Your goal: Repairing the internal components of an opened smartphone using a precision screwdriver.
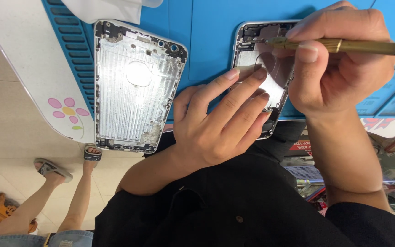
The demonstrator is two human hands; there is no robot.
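Two stripped silver metal phone housings are lying on the blue work mat [216, 41], and the left hand [216, 121] is pressing flat on the right housing [270, 73] while the right hand [334, 59] is gripping a brass-handled screwdriver [344, 45], seemingly working a top-corner screw; next, steady tip seating matters.

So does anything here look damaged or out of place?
The spare phone shell hangs slightly over the table edge, with patchy residue near its lower end. The left hand pins the other shell; the right hand holds a brass screwdriver.
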